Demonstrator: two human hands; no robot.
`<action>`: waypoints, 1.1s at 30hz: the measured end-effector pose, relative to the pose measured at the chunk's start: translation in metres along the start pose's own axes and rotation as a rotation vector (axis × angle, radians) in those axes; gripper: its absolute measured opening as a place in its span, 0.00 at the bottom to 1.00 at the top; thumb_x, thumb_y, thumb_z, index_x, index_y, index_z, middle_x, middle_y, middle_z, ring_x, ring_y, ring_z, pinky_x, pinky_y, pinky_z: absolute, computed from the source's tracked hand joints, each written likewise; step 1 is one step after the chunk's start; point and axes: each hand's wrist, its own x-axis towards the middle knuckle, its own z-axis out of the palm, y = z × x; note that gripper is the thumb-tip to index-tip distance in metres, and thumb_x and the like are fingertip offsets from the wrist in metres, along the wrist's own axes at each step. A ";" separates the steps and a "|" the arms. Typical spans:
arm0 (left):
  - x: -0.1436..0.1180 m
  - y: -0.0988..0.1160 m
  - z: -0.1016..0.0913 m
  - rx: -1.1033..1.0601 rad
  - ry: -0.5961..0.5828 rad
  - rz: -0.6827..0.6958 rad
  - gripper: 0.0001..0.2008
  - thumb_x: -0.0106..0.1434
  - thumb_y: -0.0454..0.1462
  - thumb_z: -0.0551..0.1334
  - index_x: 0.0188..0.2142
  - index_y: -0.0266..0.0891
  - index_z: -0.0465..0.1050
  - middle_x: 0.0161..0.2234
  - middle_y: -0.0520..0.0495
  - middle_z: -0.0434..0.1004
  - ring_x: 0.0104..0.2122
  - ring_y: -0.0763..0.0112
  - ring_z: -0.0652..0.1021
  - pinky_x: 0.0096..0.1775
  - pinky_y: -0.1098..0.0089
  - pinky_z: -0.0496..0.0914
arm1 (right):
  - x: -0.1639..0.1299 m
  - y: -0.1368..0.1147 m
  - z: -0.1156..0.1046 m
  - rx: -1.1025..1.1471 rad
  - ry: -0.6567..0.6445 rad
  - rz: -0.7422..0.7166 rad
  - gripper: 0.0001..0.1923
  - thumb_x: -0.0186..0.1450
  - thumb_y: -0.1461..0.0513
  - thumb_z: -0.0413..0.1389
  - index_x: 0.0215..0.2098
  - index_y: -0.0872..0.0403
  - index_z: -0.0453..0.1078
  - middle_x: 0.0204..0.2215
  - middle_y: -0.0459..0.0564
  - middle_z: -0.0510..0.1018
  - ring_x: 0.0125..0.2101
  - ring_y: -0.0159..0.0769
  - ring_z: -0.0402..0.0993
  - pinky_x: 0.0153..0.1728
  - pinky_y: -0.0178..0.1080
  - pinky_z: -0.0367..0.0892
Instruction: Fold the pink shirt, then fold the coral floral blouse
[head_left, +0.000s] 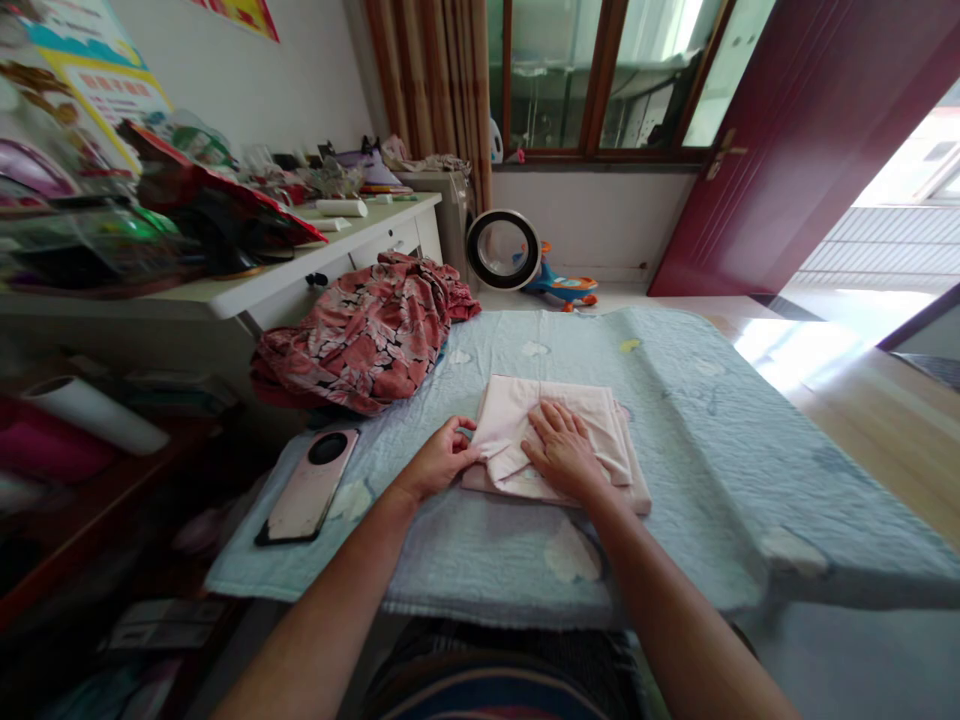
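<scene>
A pale pink cloth point(504, 405), folded into a layered rectangle, lies on a light blue quilted cover point(690, 440) spread over the table. My left hand point(442, 455) pinches the cloth's left edge between thumb and fingers, and creases run inward from that grip. Flat on top of the cloth rests my right hand point(562, 445), its fingers stretched out and slightly apart. The cloth's upper layer is rumpled near its front edge, with the lower layers showing beneath it at the front and right.
A bunched red floral cloth point(367, 335) sits at the table's back left. Nearer on that side lies a phone point(307, 490). A cluttered white desk point(247, 290) stands along the left wall. Beyond the table are a washing machine point(504, 250), a toy ride-on car point(562, 287) and an open red door point(757, 150).
</scene>
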 end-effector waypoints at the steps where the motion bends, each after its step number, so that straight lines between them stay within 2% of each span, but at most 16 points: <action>1: -0.001 -0.002 -0.001 -0.008 -0.002 0.014 0.26 0.52 0.42 0.69 0.47 0.40 0.61 0.25 0.59 0.68 0.22 0.78 0.69 0.26 0.77 0.58 | 0.000 0.000 0.000 0.002 0.000 0.001 0.29 0.71 0.49 0.45 0.66 0.51 0.59 0.70 0.54 0.52 0.69 0.46 0.43 0.66 0.51 0.38; 6: -0.005 -0.004 0.002 -0.045 0.077 0.032 0.23 0.53 0.39 0.67 0.46 0.41 0.60 0.25 0.59 0.69 0.22 0.78 0.69 0.26 0.77 0.58 | -0.001 -0.001 -0.003 0.009 -0.006 -0.001 0.29 0.70 0.49 0.45 0.66 0.51 0.59 0.70 0.54 0.52 0.69 0.45 0.43 0.66 0.50 0.39; 10: -0.008 0.005 0.011 -0.012 0.139 -0.096 0.22 0.52 0.37 0.67 0.45 0.40 0.60 0.24 0.59 0.69 0.19 0.78 0.68 0.24 0.77 0.58 | -0.001 -0.001 -0.002 0.006 -0.010 0.005 0.30 0.70 0.49 0.45 0.66 0.51 0.58 0.70 0.54 0.52 0.69 0.45 0.42 0.66 0.50 0.38; 13: -0.006 0.012 0.017 0.051 0.159 -0.175 0.22 0.55 0.39 0.66 0.46 0.40 0.59 0.24 0.57 0.72 0.17 0.78 0.67 0.22 0.76 0.58 | -0.001 -0.001 -0.001 0.004 0.002 0.007 0.29 0.70 0.49 0.46 0.66 0.51 0.59 0.70 0.55 0.52 0.69 0.46 0.42 0.66 0.50 0.38; 17: 0.000 0.007 0.020 0.114 0.193 -0.111 0.24 0.51 0.38 0.69 0.45 0.40 0.60 0.20 0.60 0.67 0.17 0.77 0.67 0.22 0.76 0.58 | -0.001 -0.001 -0.002 0.009 0.012 0.004 0.30 0.70 0.49 0.46 0.66 0.52 0.60 0.70 0.55 0.53 0.69 0.46 0.44 0.66 0.50 0.39; 20: 0.002 -0.004 0.017 0.061 0.161 -0.041 0.26 0.48 0.39 0.70 0.44 0.40 0.61 0.19 0.61 0.66 0.18 0.76 0.68 0.23 0.77 0.58 | -0.002 -0.002 -0.004 0.008 0.004 -0.005 0.30 0.70 0.49 0.46 0.66 0.52 0.59 0.70 0.55 0.53 0.69 0.46 0.44 0.65 0.49 0.40; 22: 0.003 -0.010 0.012 0.064 0.133 -0.019 0.23 0.50 0.40 0.68 0.44 0.40 0.62 0.21 0.60 0.67 0.19 0.75 0.68 0.24 0.76 0.59 | -0.003 -0.002 -0.006 0.007 -0.002 -0.002 0.30 0.70 0.49 0.46 0.66 0.51 0.59 0.70 0.55 0.53 0.69 0.45 0.43 0.66 0.49 0.40; 24: 0.003 -0.013 0.008 0.200 0.122 -0.001 0.18 0.54 0.40 0.65 0.43 0.40 0.66 0.22 0.57 0.69 0.20 0.73 0.70 0.25 0.74 0.61 | -0.004 -0.003 -0.007 0.011 -0.005 0.002 0.30 0.70 0.49 0.47 0.66 0.51 0.59 0.70 0.55 0.53 0.69 0.45 0.43 0.66 0.49 0.40; 25: 0.002 -0.012 0.007 0.324 0.143 0.020 0.15 0.55 0.39 0.63 0.42 0.39 0.68 0.23 0.54 0.70 0.22 0.71 0.71 0.27 0.72 0.63 | -0.004 -0.003 -0.007 0.015 -0.006 0.002 0.29 0.70 0.49 0.47 0.66 0.52 0.59 0.70 0.55 0.53 0.69 0.45 0.43 0.66 0.49 0.40; 27: 0.003 -0.005 0.008 0.629 0.263 0.107 0.12 0.56 0.36 0.61 0.42 0.38 0.71 0.31 0.47 0.75 0.32 0.63 0.76 0.36 0.66 0.68 | -0.003 -0.004 -0.009 0.028 -0.013 0.002 0.29 0.70 0.50 0.48 0.65 0.52 0.60 0.70 0.55 0.53 0.69 0.45 0.43 0.65 0.50 0.40; 29: 0.005 0.005 0.014 0.880 0.414 0.241 0.15 0.57 0.34 0.60 0.45 0.37 0.72 0.44 0.39 0.75 0.46 0.54 0.75 0.49 0.59 0.68 | -0.002 -0.004 -0.011 0.056 -0.020 -0.005 0.29 0.69 0.51 0.49 0.65 0.53 0.59 0.69 0.56 0.53 0.69 0.46 0.43 0.65 0.50 0.41; 30: 0.007 0.011 0.019 0.955 0.451 0.312 0.17 0.58 0.33 0.59 0.48 0.36 0.72 0.49 0.36 0.73 0.52 0.52 0.72 0.54 0.57 0.65 | -0.001 -0.004 -0.013 0.078 -0.025 -0.007 0.30 0.69 0.51 0.50 0.66 0.54 0.58 0.69 0.57 0.53 0.68 0.45 0.44 0.65 0.50 0.41; 31: 0.009 0.016 0.024 1.001 0.445 0.377 0.19 0.59 0.33 0.58 0.51 0.36 0.71 0.54 0.35 0.71 0.57 0.51 0.69 0.58 0.56 0.62 | 0.000 -0.003 -0.015 0.101 -0.029 -0.006 0.32 0.68 0.52 0.50 0.67 0.55 0.56 0.69 0.58 0.53 0.68 0.45 0.44 0.65 0.50 0.42; 33: 0.015 0.022 0.036 1.037 0.327 0.463 0.20 0.62 0.34 0.56 0.54 0.36 0.70 0.60 0.35 0.67 0.63 0.51 0.64 0.62 0.55 0.56 | 0.000 0.000 -0.018 0.136 -0.023 0.022 0.34 0.69 0.52 0.49 0.69 0.57 0.52 0.70 0.58 0.53 0.69 0.45 0.44 0.65 0.50 0.43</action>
